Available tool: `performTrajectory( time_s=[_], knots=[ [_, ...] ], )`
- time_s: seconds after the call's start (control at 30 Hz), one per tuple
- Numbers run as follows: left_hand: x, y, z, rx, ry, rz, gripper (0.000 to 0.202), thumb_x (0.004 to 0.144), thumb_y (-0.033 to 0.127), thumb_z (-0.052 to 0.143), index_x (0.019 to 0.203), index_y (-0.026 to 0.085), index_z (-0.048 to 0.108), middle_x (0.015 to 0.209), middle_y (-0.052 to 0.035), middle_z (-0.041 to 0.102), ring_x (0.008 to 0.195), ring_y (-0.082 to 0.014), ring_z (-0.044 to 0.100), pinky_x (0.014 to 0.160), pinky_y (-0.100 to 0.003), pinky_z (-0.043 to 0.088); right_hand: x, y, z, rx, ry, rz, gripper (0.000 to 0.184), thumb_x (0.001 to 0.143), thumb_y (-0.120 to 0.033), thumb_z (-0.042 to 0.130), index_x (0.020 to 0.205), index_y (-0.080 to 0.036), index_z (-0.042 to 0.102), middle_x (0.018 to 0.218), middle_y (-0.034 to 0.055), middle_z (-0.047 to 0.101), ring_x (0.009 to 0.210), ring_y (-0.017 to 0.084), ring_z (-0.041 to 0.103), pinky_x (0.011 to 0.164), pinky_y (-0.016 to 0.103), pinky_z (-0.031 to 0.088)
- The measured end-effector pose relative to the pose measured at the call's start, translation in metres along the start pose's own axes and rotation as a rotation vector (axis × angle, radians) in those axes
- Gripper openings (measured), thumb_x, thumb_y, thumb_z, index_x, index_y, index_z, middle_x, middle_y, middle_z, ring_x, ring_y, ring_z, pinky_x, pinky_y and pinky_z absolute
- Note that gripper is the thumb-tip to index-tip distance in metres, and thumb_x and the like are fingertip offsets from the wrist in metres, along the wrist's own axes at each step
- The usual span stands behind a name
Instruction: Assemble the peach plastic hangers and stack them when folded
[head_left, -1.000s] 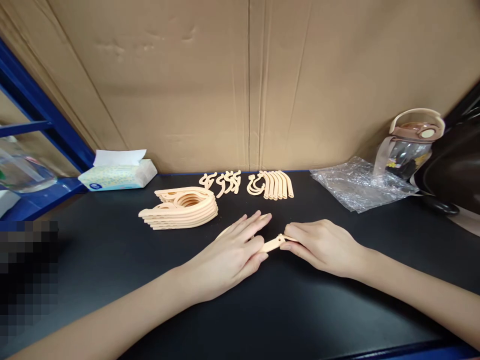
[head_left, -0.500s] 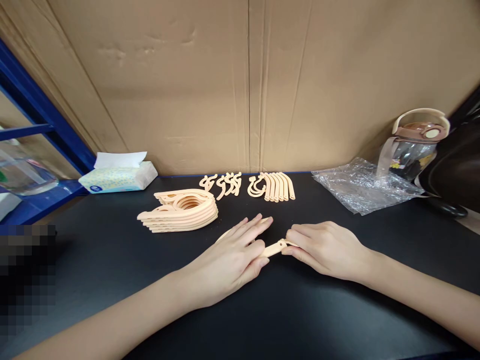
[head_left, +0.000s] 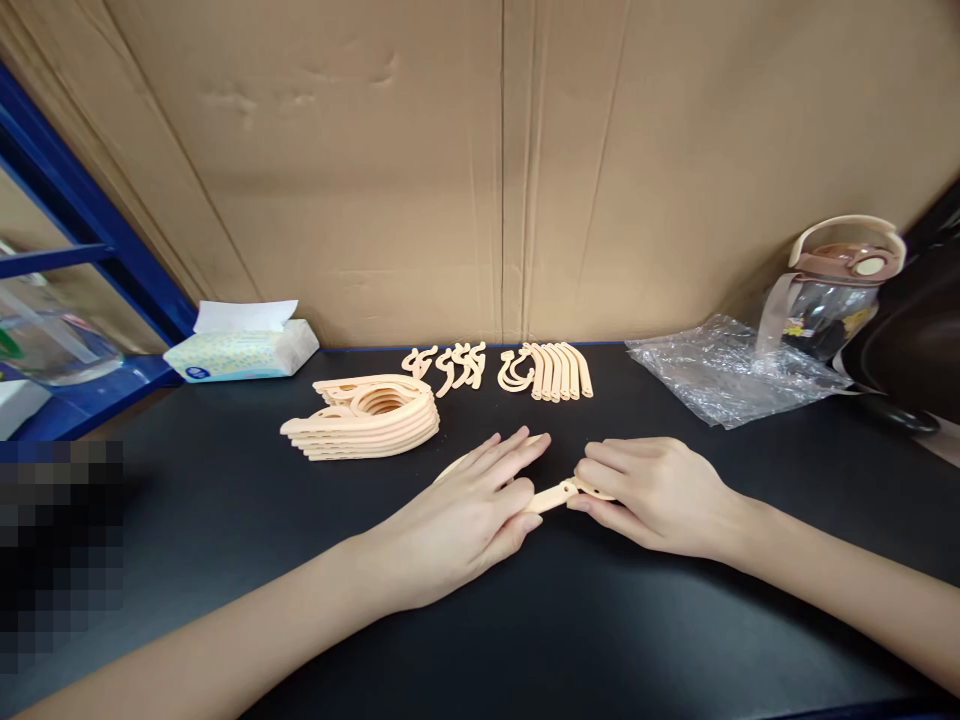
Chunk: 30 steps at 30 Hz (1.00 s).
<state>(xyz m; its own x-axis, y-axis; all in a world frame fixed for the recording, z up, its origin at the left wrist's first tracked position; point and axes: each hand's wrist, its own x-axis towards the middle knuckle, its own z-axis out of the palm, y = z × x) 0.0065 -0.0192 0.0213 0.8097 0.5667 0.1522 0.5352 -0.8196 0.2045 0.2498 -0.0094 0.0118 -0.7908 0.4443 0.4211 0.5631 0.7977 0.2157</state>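
Head camera shows left hand (head_left: 459,522) gripping a peach bar (head_left: 551,497), right hand (head_left: 654,492) pinching a smaller piece (head_left: 590,488) at its end.

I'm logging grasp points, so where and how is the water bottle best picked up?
Probably by its arched carry handle, from above: on this water bottle, the handle stands raised over the brown lid, with an open gap beneath.

Prob. small workshop: flat matte-black worktop (head_left: 525,620), blue metal frame (head_left: 82,205) on L, creased brown cardboard backing (head_left: 360,180), curved beige plastic pcs. (head_left: 559,372) in row.
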Motion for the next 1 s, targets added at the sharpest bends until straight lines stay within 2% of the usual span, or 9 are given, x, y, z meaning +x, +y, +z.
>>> performTrajectory(
  time_s=[0.17,0.33,1.0],
  knots=[
    [0.0,0.0008,-0.0014,0.015,-0.007,0.012,0.024,0.1,0.026,0.04,0.088,0.016,0.058,0.153,-0.0129,0.033,0.144,-0.0267,0.022,0.118,-0.048,0.027,-0.0002,0.0004,-0.0005,0.089,-0.031,0.022,0.035,0.101,-0.033,0.036,0.073,-0.018,0.052,0.064,-0.0023,0.052,0.054,0.01,0.047,0.054,0.024,0.031],
    [-0.0003,0.0007,-0.0013,0.018,-0.012,0.025,0.023,0.1,0.026,0.041,0.089,0.015,0.058,0.153,-0.0138,0.033,0.144,-0.0268,0.021,0.119,-0.047,0.025,0.0008,-0.0006,-0.0008,0.144,-0.002,0.036,0.034,0.098,-0.032,0.041,0.068,-0.019,0.049,0.061,-0.0043,0.047,0.052,0.009,0.043,0.051,0.024,0.029],
    [-0.0005,0.0007,-0.0014,-0.005,0.006,0.023,0.023,0.1,0.025,0.041,0.088,0.016,0.059,0.153,-0.0117,0.033,0.144,-0.0274,0.023,0.119,-0.047,0.027,0.0016,-0.0014,-0.0012,0.147,0.01,0.029,0.033,0.097,-0.029,0.042,0.065,-0.019,0.049,0.059,-0.0044,0.046,0.051,0.009,0.041,0.051,0.024,0.028]
  ],
)
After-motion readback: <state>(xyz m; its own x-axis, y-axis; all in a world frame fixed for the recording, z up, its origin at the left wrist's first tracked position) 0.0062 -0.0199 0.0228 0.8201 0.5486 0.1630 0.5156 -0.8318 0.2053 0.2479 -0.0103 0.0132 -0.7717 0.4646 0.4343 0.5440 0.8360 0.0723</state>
